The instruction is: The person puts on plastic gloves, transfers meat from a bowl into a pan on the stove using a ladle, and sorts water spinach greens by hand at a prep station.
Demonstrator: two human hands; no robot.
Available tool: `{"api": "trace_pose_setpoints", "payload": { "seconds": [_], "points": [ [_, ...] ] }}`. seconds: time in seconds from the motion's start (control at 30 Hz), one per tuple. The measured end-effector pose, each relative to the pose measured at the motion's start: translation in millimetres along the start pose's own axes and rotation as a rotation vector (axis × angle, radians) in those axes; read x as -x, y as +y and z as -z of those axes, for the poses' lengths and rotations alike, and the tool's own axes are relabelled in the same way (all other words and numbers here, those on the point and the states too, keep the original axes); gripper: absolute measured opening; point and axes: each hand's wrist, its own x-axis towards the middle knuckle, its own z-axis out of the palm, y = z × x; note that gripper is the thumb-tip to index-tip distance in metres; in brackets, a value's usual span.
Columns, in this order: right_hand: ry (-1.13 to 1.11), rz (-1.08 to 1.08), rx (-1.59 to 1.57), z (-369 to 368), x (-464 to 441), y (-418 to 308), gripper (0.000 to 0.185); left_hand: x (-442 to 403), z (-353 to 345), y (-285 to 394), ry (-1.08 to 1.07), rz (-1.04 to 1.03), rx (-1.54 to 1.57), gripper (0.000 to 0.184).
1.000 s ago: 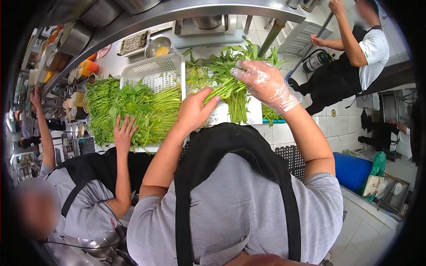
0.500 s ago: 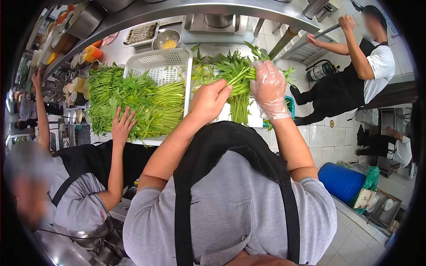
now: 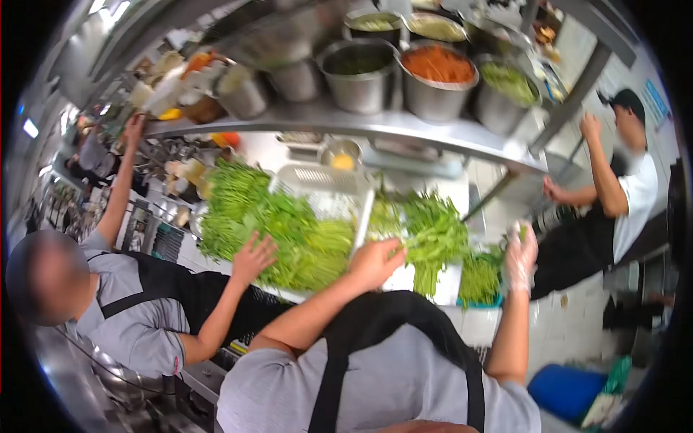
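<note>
My left hand (image 3: 377, 264) is bare. Its fingers are pinched together at the left edge of a loose pile of long-stemmed leafy greens (image 3: 435, 229) that look like water spinach; what they hold, if anything, is too blurred to name. Out to the right, my right hand (image 3: 520, 260), in a clear plastic glove, is raised with its fingers closed. A small green bit shows at its top, too smeared to make out. Between this hand and the pile, more greens (image 3: 479, 280) fill a teal basket (image 3: 498, 302).
A white perforated crate (image 3: 365, 216) holds a big heap of greens (image 3: 281, 224), with a co-worker's hand (image 3: 253, 258) on it. Above runs a steel shelf (image 3: 346, 124) carrying several metal pots. Another person (image 3: 613, 187) stands at the right. A blue barrel (image 3: 567, 393) is on the floor.
My right hand has left the pile and moved right, past the teal basket. The bunch between my hands is now apart from them. The view has tilted up, showing the shelf pots.
</note>
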Motion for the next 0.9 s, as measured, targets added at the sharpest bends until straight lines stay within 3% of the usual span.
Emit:
{"api": "trace_pose_setpoints", "payload": {
  "seconds": [0.03, 0.07, 0.1, 0.17, 0.27, 0.33, 0.4, 0.43, 0.5, 0.57, 0.6, 0.63, 0.7, 0.73, 0.9],
  "points": [
    [0.081, 0.075, -0.169, -3, -1, 29, 0.026, -2, 3, 2, 0.000, 0.028, 0.021, 0.029],
    [0.013, -0.002, -0.244, 9, 1, 18, 0.021, -6, -5, -8, 0.051, 0.001, 0.075, 0.030],
    [-0.001, 0.063, -0.399, 11, -2, 24, 0.019, -12, -15, -17, 0.094, -0.023, 0.135, 0.030],
    [0.005, -0.143, -0.496, 25, 0, -2, 0.023, -23, -24, -13, 0.104, 0.016, 0.106, 0.030],
    [0.146, 0.308, -0.201, 16, -1, -34, 0.027, -30, -28, -35, 0.207, -0.010, 0.122, 0.032],
    [0.151, 0.208, -0.314, 12, 7, -69, 0.028, -23, -12, -11, 0.205, -0.003, 0.245, 0.028],
    [0.198, 0.287, -0.281, 20, 11, -99, 0.021, -32, -6, -21, 0.224, -0.237, 0.068, 0.023],
    [0.245, 0.397, -0.220, 23, 12, -110, 0.018, -30, 0, -14, 0.193, -0.249, 0.093, 0.023],
    [0.204, 0.468, -0.278, 28, 18, -131, 0.014, -28, 13, 6, 0.313, -0.523, -0.033, 0.017],
    [0.057, 0.539, -0.223, 41, 33, -166, 0.011, -21, 21, 16, 0.282, -0.514, -0.082, 0.016],
    [0.004, 0.730, -0.058, 46, 32, -173, 0.021, -18, 24, 18, 0.261, -0.494, -0.142, 0.014],
    [0.002, 0.730, -0.057, 49, 32, -178, 0.021, -16, 25, 17, 0.262, -0.493, -0.140, 0.014],
    [-0.200, 1.017, 0.269, 49, 32, -185, 0.041, -11, 29, 15, 0.212, -0.515, -0.118, 0.018],
    [-0.193, 1.040, 0.299, 42, 32, -185, 0.051, -9, 32, 16, 0.214, -0.511, -0.119, 0.018],
    [-0.028, 0.963, 0.431, 30, 22, -180, 0.042, -5, 44, 15, 0.340, -0.773, -0.490, 0.030]
  ]
}}
